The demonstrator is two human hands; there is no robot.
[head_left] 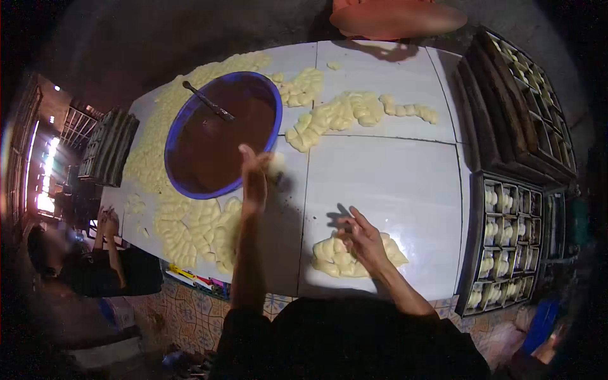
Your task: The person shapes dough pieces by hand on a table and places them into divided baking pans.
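Our right hand (362, 239) hung half-open, apparently empty, over clustered dough (327, 258) on the table (380, 171); whether our blurred left hand (254, 168) held anything, we couldn't tell. A leftward swing, we judged, might bump the basin (278, 113), spilling its brown contents (206, 155).

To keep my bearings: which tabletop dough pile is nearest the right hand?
The near-edge pile, partly covered by the right hand; the other piles lie farther left or across the table.
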